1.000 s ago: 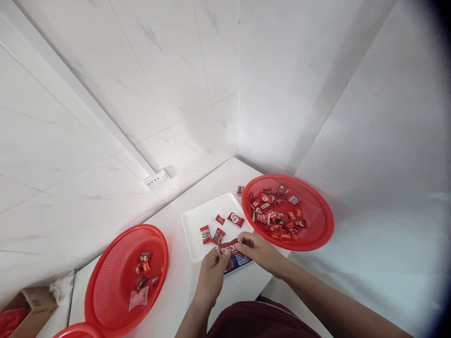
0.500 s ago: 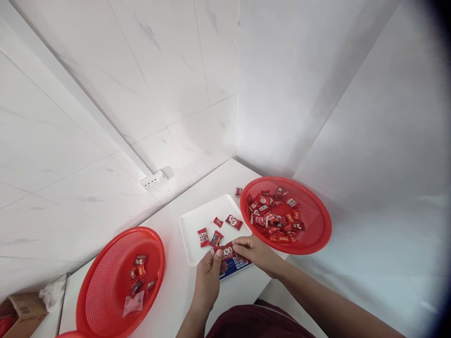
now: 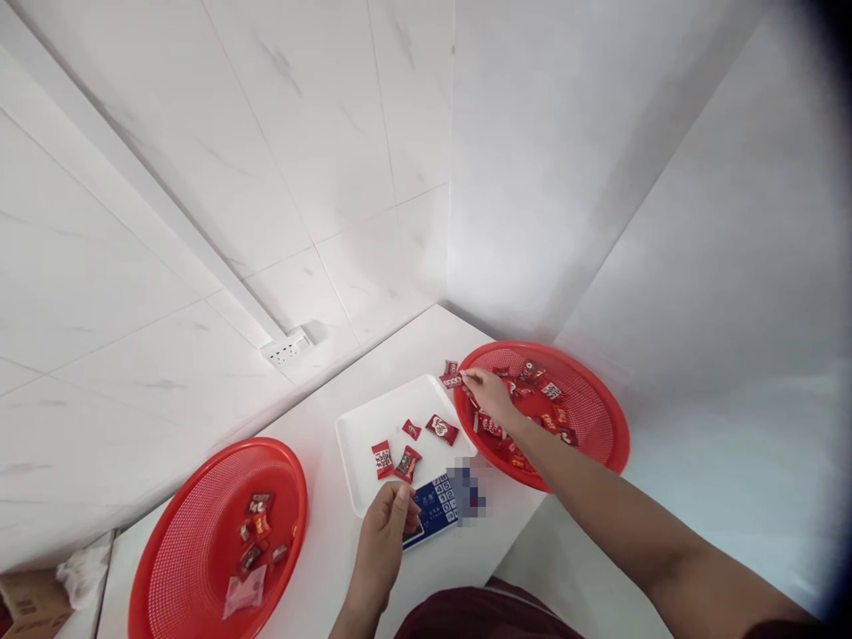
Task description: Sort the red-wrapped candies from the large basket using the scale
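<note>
My right hand [image 3: 489,395] pinches one end of a red wrapped candy [image 3: 451,381] between thumb and fingers. It is by the left rim of the right red basket [image 3: 616,435], beside another small red packet [image 3: 451,366] on the table. My left hand [image 3: 387,519] is in front of the white tray [image 3: 356,435], its fingers loosely curled, the thumb apart and nothing visible in it. Just beyond its fingertips is the blue keypad panel [image 3: 432,506] of a scale. Several red wrapped candies lie on the tray, one of them a cream-and-red packet [image 3: 382,460].
Several red packets fill the bottom of the right basket. On the left, a second red basket [image 3: 179,541] holds a few packets and a pinkish clear wrapper [image 3: 245,593]. A cardboard box [image 3: 33,603] is at lower left. White walls border the table [image 3: 326,515]; a power socket [image 3: 287,348] is mounted there.
My right hand has carried the red candy away from my left hand, up and rightward to the right basket's rim. My left hand has let go of it and stays near the scale.
</note>
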Motion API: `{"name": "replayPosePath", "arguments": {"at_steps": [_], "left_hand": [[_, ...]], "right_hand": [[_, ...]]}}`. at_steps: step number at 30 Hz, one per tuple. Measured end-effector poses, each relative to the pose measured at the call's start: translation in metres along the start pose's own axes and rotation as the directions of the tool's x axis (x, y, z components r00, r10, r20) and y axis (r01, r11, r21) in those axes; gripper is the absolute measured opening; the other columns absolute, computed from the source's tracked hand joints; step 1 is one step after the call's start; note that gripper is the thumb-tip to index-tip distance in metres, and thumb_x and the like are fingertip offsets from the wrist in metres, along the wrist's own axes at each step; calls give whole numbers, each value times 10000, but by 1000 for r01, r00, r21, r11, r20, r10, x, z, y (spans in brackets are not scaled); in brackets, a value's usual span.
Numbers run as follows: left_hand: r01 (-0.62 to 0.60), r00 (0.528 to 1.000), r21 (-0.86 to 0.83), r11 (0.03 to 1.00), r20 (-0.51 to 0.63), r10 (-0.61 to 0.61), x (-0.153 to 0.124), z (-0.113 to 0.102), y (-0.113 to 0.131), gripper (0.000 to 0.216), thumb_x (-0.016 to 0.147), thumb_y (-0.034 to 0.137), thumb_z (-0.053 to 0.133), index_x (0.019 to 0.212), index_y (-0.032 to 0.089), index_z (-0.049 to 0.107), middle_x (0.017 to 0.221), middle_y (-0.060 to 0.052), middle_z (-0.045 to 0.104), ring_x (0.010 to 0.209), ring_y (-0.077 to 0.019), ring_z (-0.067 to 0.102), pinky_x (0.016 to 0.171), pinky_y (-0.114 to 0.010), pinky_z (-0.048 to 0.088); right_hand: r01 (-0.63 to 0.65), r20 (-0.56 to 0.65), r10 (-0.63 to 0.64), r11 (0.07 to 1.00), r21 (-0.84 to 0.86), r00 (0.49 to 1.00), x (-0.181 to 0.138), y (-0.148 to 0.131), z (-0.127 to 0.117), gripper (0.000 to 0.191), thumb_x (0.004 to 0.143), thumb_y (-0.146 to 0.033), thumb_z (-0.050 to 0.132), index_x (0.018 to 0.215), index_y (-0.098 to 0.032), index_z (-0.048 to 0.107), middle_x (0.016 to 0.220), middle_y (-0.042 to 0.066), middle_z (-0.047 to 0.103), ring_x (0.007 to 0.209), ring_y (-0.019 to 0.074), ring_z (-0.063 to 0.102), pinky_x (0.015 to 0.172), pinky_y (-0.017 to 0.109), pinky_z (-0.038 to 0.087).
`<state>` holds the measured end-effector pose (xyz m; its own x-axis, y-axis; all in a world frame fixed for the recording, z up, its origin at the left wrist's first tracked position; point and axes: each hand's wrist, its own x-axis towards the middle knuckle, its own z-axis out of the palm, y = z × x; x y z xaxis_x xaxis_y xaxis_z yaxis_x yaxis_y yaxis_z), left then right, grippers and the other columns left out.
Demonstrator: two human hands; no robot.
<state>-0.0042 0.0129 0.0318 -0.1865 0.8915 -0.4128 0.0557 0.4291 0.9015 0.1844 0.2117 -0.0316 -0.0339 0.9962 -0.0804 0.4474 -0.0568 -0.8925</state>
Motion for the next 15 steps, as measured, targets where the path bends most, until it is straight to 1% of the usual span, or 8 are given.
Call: {"name": "replayPosePath", "arguments": {"at_steps": [1,4,6,8,11,13,15], "left_hand": [[-2,1000,1,1000,-21,2,0,-2,-1,419,746,608,475,734,197,559,688,-13,576,676,-165,535,665,-284,439],[-12,997,1,1000,-82,12,-1,-6,-5,426,744,607,479,752,192,578,672,-16,579,668,-169,541,658,-291,445],[-6,996,15,1000,-86,8,-1,-10,-10,424,757,598,468,773,191,589,682,-17,586,678,-171,545,668,-295,444],[3,996,51,999,-84,1,2,-14,-16,419,769,589,455,783,193,592,696,-17,588,695,-175,547,679,-300,441],[-25,990,158,987,-132,46,12,-23,-28,387,771,565,467,783,200,596,722,-19,594,719,-182,543,693,-312,434],[-50,981,249,967,-168,94,23,-28,-38,360,770,538,486,825,205,612,799,-42,623,770,-203,555,712,-332,438],[-93,969,370,924,-181,169,35,-30,-47,335,782,489,496,898,206,631,927,-78,646,887,-239,561,778,-375,441]], "right_hand": [[9,-31,-12,996,-84,999,14,0,-1,217,823,-301,420,819,-181,601,774,36,651,724,164,579,697,284,426],[5,-53,-15,982,-188,998,46,0,2,233,827,-228,415,870,-157,633,937,89,672,872,187,590,779,284,407],[-10,-51,-2,974,-226,999,60,1,6,263,836,-212,410,948,-137,636,1024,124,659,947,213,580,819,304,395],[-21,-56,6,963,-270,998,66,4,9,312,850,-208,395,1060,-115,606,1125,160,620,1031,245,552,860,334,379],[15,-28,-25,949,-314,999,58,8,11,350,871,-216,361,1128,-118,578,1184,164,590,1089,253,525,896,347,368],[85,31,-79,941,-328,996,39,11,14,343,880,-231,352,1105,-145,596,1160,133,609,1076,231,534,907,329,373],[170,109,-141,925,-340,984,12,15,20,325,872,-229,370,1076,-165,614,1142,111,620,1058,219,542,914,324,381]]}}
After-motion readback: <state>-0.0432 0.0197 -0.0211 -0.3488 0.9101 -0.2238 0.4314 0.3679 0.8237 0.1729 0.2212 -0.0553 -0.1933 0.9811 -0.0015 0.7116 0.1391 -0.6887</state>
